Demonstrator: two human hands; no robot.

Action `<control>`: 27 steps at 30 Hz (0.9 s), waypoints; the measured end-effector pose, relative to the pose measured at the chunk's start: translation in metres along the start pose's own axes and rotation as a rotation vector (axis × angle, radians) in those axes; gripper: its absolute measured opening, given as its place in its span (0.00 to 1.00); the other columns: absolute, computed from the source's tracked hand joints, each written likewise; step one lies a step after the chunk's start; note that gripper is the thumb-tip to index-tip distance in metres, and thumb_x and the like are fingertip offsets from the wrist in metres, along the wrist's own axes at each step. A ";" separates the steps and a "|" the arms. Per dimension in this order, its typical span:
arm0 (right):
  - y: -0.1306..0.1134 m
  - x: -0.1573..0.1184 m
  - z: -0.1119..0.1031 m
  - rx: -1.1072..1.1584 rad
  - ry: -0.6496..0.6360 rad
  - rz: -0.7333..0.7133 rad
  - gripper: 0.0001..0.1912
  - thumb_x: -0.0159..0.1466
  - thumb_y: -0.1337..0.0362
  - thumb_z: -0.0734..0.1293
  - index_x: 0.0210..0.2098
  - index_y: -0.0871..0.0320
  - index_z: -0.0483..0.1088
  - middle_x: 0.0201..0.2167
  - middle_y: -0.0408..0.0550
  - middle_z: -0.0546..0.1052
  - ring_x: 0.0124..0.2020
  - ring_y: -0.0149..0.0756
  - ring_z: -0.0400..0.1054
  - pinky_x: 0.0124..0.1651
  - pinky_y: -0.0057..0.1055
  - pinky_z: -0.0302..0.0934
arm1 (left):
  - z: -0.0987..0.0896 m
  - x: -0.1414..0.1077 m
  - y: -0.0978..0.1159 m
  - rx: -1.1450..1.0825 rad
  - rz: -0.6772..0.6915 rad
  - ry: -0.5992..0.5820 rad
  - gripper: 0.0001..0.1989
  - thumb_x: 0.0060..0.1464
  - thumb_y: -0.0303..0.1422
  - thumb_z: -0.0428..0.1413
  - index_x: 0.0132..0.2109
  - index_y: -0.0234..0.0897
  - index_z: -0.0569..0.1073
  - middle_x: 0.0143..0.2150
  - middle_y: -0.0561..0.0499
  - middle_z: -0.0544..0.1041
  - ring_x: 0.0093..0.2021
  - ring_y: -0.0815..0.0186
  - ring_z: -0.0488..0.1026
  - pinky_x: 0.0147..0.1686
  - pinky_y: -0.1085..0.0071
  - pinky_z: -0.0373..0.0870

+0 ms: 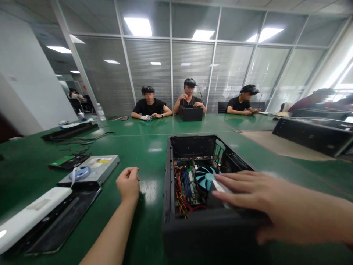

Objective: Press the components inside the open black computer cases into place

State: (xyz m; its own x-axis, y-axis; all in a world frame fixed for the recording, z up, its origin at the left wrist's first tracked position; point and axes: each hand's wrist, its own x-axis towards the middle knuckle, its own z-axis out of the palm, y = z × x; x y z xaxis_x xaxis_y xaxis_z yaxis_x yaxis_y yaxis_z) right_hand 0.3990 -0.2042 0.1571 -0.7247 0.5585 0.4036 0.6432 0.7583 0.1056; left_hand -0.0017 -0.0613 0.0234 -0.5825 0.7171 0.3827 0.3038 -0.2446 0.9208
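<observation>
An open black computer case [167,206] lies in front of me, its inside facing up. Within it show a fan with light blue blades [205,176], a green circuit board and red and yellow cables [180,198]. My right hand [256,191] reaches over the near right part of the case, fingers stretched out flat over a grey metal part [220,189]; whether they touch it I cannot tell. To the left of the case, my left hand [129,184] is closed in a fist at the green table. Anything inside that fist is hidden.
At the left are an optical drive [106,165] with a blue roll [79,173] on it, a white bar-shaped device [33,215], a black panel [64,224] and a circuit board [64,161]. Another case [311,134] stands right, on cardboard [278,143]. Several people sit across the table [138,147].
</observation>
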 end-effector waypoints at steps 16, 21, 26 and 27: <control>0.063 0.147 0.147 0.008 -0.004 0.492 0.30 0.58 0.55 0.71 0.57 0.57 0.66 0.66 0.63 0.61 0.62 0.54 0.59 0.61 0.56 0.44 | -0.002 -0.002 0.003 0.195 0.135 -0.162 0.11 0.53 0.39 0.54 0.29 0.38 0.72 0.17 0.57 0.67 0.21 0.67 0.65 0.26 0.73 0.60; 0.046 0.070 0.136 0.174 -0.077 0.547 0.26 0.59 0.55 0.69 0.55 0.55 0.68 0.63 0.59 0.66 0.61 0.51 0.62 0.62 0.56 0.44 | -0.001 -0.006 0.005 0.208 0.178 -0.210 0.11 0.54 0.39 0.54 0.27 0.39 0.71 0.18 0.57 0.67 0.22 0.68 0.66 0.27 0.73 0.61; 0.035 0.009 0.123 0.320 -0.004 0.619 0.21 0.58 0.55 0.69 0.50 0.54 0.71 0.55 0.55 0.74 0.56 0.51 0.67 0.60 0.54 0.51 | -0.001 -0.011 0.014 0.226 0.194 -0.245 0.11 0.54 0.39 0.54 0.27 0.39 0.72 0.18 0.57 0.68 0.22 0.68 0.66 0.27 0.73 0.61; 0.035 0.001 0.123 0.350 0.074 0.626 0.19 0.59 0.56 0.68 0.49 0.55 0.71 0.52 0.54 0.76 0.55 0.49 0.69 0.59 0.52 0.54 | -0.002 -0.013 0.016 0.237 0.199 -0.259 0.12 0.54 0.40 0.54 0.28 0.39 0.71 0.18 0.57 0.68 0.21 0.67 0.66 0.26 0.73 0.61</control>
State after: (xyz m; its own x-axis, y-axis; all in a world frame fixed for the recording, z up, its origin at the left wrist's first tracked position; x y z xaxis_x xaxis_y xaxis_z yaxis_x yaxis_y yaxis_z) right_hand 0.3906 -0.1364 0.0496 -0.2194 0.9089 0.3547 0.8064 0.3736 -0.4584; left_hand 0.0093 -0.0753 0.0333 -0.2946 0.8193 0.4920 0.5743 -0.2597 0.7764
